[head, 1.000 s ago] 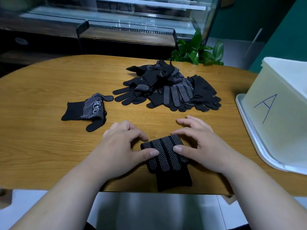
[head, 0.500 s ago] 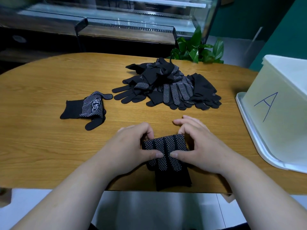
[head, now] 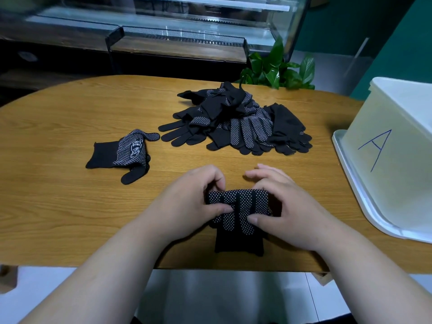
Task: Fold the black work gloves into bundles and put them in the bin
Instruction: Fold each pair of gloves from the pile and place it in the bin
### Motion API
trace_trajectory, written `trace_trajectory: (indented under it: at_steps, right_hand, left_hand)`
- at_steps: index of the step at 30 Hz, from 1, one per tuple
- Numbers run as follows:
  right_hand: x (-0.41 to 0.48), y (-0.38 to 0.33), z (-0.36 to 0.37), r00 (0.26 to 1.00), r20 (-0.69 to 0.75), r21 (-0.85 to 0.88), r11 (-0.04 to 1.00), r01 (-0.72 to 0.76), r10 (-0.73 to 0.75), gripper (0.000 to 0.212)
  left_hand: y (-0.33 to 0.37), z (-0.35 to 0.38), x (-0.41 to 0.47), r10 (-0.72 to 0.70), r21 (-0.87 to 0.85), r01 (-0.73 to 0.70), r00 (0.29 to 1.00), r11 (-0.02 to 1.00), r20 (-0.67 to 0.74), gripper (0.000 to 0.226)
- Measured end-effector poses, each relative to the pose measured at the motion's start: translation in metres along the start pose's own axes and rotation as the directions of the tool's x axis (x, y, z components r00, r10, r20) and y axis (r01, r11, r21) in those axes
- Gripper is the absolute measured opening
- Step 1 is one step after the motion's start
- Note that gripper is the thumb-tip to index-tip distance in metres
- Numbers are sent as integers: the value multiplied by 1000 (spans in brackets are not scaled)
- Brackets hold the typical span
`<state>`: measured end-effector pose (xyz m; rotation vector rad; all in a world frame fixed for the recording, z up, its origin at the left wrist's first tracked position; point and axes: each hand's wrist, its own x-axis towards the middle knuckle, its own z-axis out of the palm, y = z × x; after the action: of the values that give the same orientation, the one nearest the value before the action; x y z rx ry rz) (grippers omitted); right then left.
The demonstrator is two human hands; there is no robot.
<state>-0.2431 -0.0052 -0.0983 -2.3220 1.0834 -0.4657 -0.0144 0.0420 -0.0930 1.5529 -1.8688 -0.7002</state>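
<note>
Though flat before, L hand (head: 191,202) & R hand (head: 289,213) now pinch glove (head: 240,202).

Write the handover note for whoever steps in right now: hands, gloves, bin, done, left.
Left hand and right hand both pinch the black white-dotted knit work glove at the near edge of the oval wooden table, its fingers folded over, cuff toward the person.
Pile of loose black gloves lies mid-table; one crumpled dotted glove lies apart, left.
White translucent plastic bin marked A stands right; inside not visible.
Done: first fold of this glove. Left: finish it, bin it, then the rest.
</note>
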Motion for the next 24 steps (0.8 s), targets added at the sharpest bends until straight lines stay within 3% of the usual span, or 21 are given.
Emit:
trace_trajectory:
  at_steps: [6,11,19,24]
  right_hand:
    - [-6,4,9,989,-122,-22,997,78,-81,25]
    - [-8,3,11,978,-150,-59,989,136,-144,28]
    - [-12,-4,15,958,-138,-187,957,223,-251,30]
    - [-14,-4,16,953,-128,-260,937,233,-273,48]
  left_hand:
    - [-4,-2,-6,49,-120,-47,999,992,19,42]
    - [-9,-5,-11,185,-79,-182,982,980,41,39]
    - [-9,-12,-25,238,-66,-232,966,970,105,34]
    - [-4,-12,-27,251,112,-269,956,957,155,40]
